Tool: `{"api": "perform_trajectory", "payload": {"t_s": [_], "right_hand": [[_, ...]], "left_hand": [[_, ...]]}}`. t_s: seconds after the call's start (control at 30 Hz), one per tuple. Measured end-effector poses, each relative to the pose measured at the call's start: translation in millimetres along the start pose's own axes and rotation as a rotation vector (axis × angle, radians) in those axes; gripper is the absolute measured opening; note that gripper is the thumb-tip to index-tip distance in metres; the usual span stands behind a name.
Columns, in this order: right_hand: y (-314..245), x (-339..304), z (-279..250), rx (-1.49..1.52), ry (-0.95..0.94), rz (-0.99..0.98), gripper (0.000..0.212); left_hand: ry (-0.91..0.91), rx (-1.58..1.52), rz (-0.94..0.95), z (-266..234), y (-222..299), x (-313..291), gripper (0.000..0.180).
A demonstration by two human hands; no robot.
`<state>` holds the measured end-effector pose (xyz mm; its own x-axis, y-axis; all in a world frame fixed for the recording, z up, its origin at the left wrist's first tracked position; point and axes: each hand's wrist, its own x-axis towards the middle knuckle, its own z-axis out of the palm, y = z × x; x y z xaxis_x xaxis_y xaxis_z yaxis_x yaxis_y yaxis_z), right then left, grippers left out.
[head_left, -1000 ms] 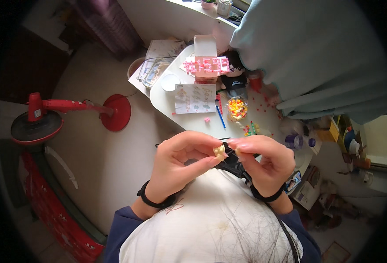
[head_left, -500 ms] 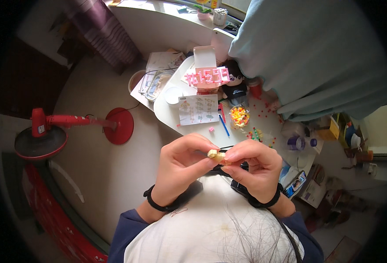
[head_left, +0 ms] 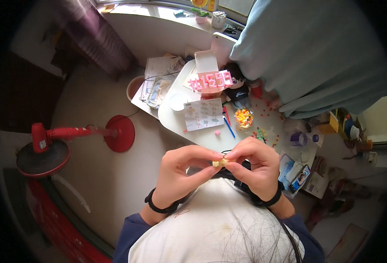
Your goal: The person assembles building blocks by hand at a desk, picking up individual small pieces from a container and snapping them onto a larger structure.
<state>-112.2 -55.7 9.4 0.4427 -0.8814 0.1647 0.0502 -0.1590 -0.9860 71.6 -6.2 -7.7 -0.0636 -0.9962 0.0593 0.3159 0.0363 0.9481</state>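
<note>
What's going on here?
A person holds a small pale-yellow piece in front of the body, pinched between the fingertips of the left hand and right hand. On the white table beyond lie a printed sheet, a blue stick and a heap of small yellow and orange pieces.

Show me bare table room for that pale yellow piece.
Likeliest for the pale yellow piece: the bare strip of white table between the paper sheet and near edge, left of the pink piece. Crowded: the far end, with open box and doll, and right of the heaped beads, where loose beads scatter.
</note>
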Motion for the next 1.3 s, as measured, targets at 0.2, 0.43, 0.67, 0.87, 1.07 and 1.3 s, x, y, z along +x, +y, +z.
{"api": "perform_trajectory", "payload": {"t_s": [0.2,0.43,0.67,0.87,1.07,1.3], "right_hand": [[-3,8,13,-0.101,-0.033,-0.001,0.014],[-2,14,36,-0.095,0.014,-0.026,0.014],[-1,24,53,-0.188,0.038,-0.073,0.013],[-1,30,67,-0.216,0.076,-0.075,0.013],[2,33,80,0.108,0.156,0.113,0.012],[14,36,88,0.691,-0.018,0.422,0.011]], "left_hand": [[0.032,0.090,0.053,-19,5,0,0.016],[0.115,0.116,0.162,-26,4,1,0.007],[0.109,0.130,0.149,-42,6,5,0.016],[0.055,0.055,0.093,-59,8,11,0.013],[0.030,-0.074,0.074,-68,15,18,0.013],[-0.115,0.340,0.414,-96,18,18,0.040]]}}
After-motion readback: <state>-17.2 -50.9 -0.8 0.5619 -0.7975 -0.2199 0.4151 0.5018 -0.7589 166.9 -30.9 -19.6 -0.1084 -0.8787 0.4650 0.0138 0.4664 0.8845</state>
